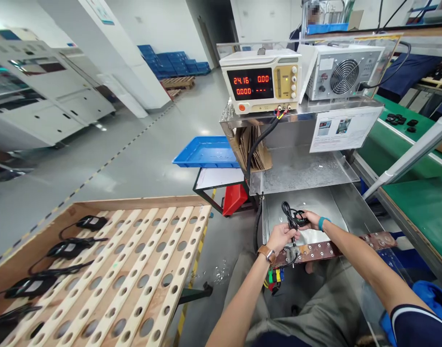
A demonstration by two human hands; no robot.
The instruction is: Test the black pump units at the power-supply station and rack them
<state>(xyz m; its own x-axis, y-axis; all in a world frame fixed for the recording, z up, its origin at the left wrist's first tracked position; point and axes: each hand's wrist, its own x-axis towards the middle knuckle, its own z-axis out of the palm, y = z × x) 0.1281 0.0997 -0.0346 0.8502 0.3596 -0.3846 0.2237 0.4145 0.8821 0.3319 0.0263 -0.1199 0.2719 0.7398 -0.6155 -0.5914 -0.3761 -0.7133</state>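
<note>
A bundled black cable (290,214) is held up over the metal tray (332,205) in front of me. My left hand (281,237), with a brown watch strap at the wrist, pinches the cable's lower part. Around the coiled part on the right closes my right hand (310,220), which has a teal band at the wrist. Just below the hands runs a brown strip with metal studs (316,250), and a grey clamp-like piece (292,253) sits on it. Colored connectors (274,275) hang beneath the strip.
A power supply (260,82) with red digits stands on the metal shelf above, beside a grey fan unit (341,72). To the left, a wooden slatted rack (134,270) carries several black adapters (67,248). A blue tray (206,152) and a red bin (234,198) are behind.
</note>
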